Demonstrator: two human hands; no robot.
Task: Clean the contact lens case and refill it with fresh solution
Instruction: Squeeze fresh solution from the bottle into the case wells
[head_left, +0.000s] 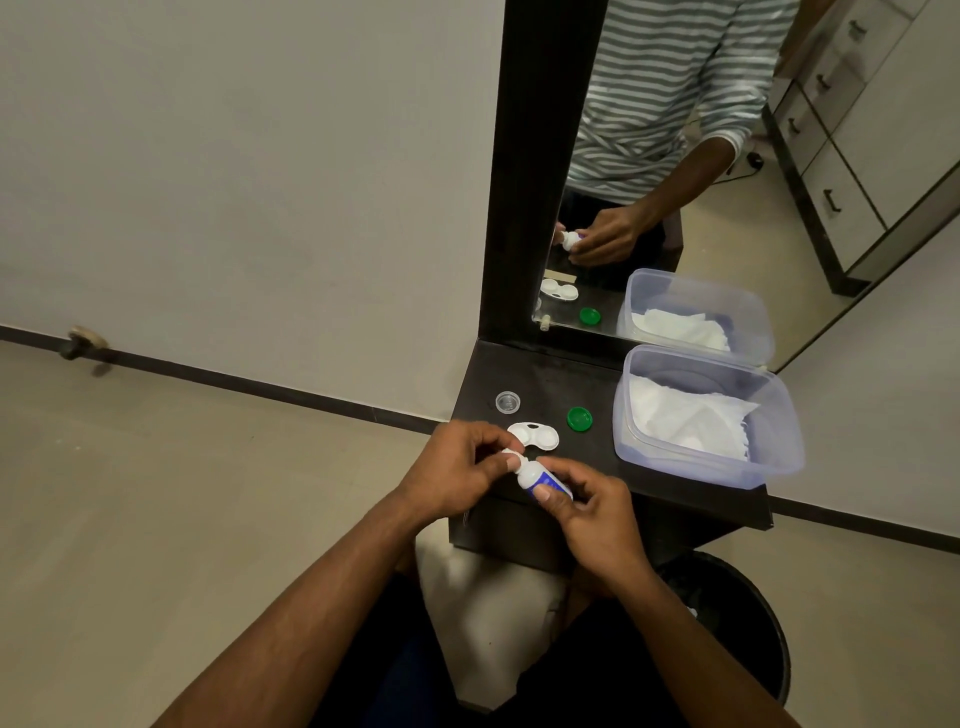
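— two hands, one bottle. the right hand (592, 512) has thumb and fingers curled round the body of the small white solution bottle (537, 480) with a blue label, tilted with its top toward the left.
— and the left hand (457, 470)?
— its fingertips pinch the bottle's white cap (511, 460) at the top end. whether the cap is loose or tight, i cannot tell.
— where's the lens case (533, 435)?
— one white case, lying on the dark shelf (675, 499) just beyond the hands, both wells uncovered. two loose lids lie apart from it: one clear lid (507, 402) to its left and farther back, one green lid (580, 418) to its right.
— anything else on the shelf?
— one clear plastic tub (779, 457) at the right end, with white tissue (685, 421) inside. behind it all, one mirror (753, 182) repeats the case, the green lid, the tub and the hands. one dark bin (748, 613) stands on the floor, below the shelf at the right.
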